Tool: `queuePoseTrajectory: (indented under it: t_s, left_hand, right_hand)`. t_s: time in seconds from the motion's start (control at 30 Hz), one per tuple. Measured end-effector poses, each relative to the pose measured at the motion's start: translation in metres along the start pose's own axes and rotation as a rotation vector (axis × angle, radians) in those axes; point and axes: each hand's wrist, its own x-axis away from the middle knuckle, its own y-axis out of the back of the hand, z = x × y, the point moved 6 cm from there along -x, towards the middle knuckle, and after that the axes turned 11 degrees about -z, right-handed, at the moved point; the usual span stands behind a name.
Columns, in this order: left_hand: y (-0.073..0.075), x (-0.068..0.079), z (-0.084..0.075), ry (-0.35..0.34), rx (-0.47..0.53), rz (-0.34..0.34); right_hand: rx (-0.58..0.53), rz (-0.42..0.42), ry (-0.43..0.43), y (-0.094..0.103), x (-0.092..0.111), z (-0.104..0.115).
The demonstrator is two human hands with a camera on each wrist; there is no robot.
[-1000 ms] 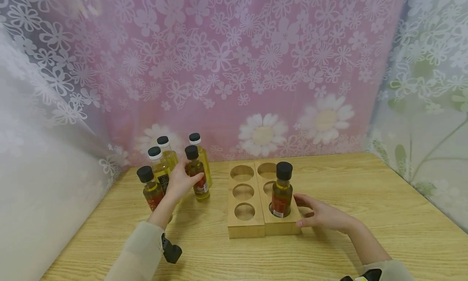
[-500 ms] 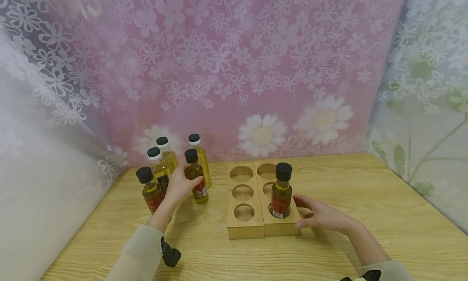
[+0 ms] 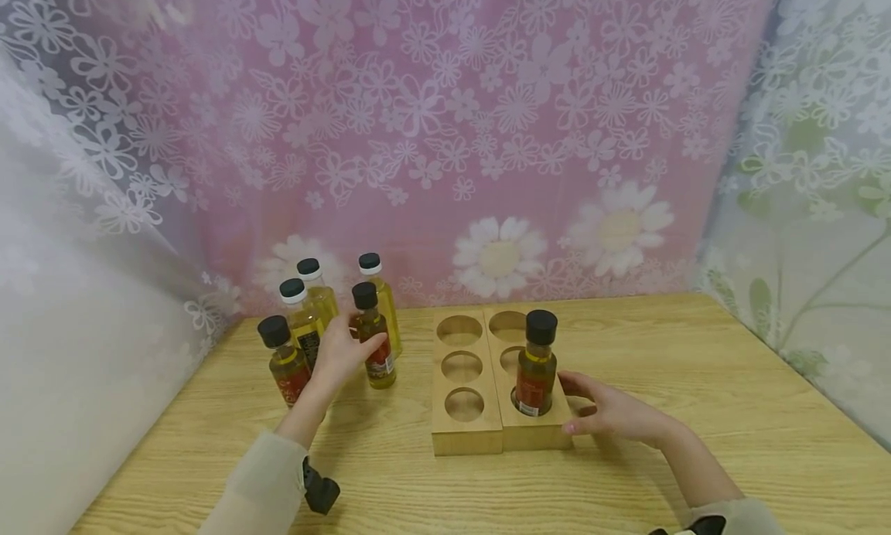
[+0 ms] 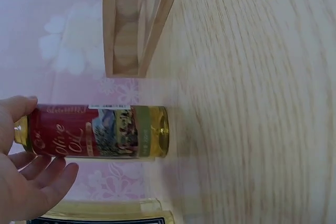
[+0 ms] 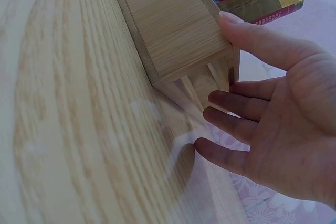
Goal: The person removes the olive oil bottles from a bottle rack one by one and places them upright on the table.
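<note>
My left hand holds an olive oil bottle with a black cap and red label, thumb on one side and fingers on the other. In the left wrist view, the bottle's base is close to the tabletop; I cannot tell whether they touch. My right hand rests at the right side of a two-part wooden bottle rack, its thumb at the near corner and its fingers loosely extended. A second red-labelled bottle stands upright in the rack's front right hole.
Left of the rack stand another red-labelled bottle and taller yellow oil bottles with black-and-white caps, one behind the held bottle. A pink floral curtain hangs behind the wooden table.
The olive oil bottle in my left hand has shifted slightly down and left in the head view. My right hand and the rack stay almost where they were.
</note>
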Motion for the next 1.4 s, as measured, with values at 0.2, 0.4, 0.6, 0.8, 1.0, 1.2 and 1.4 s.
queuePoseTrajectory:
  t_s: [0.2, 0.4, 0.6, 0.8, 1.0, 1.2, 1.4]
  left_hand:
    - [0.01, 0.009, -0.019, -0.04, -0.037, -0.115]
    - [0.014, 0.016, -0.035, -0.084, -0.035, -0.163]
    - [0.002, 0.024, -0.052, -0.172, -0.006, -0.129]
    - [-0.02, 0.028, -0.066, -0.201, 0.032, -0.005]
    - [-0.043, 0.035, -0.077, -0.188, 0.05, 0.149]
    - [-0.062, 0.045, -0.088, -0.253, 0.039, 0.231]
    - [-0.079, 0.052, -0.103, -0.268, 0.064, 0.314]
  right_hand:
    - [0.016, -0.008, 0.003, 0.003, 0.0, -0.001]
    - [0.017, -0.003, 0.023, 0.004, 0.0, 0.001]
    - [0.009, 0.001, 0.011, 0.004, -0.001, 0.001]
    - [0.0, -0.003, 0.012, 0.003, 0.0, 0.0]
    - [-0.007, -0.006, 0.017, 0.002, 0.0, 0.0]
    - [-0.014, 0.006, 0.012, -0.001, -0.001, -0.003]
    - [-0.005, -0.002, -0.002, 0.0, -0.001, -0.004]
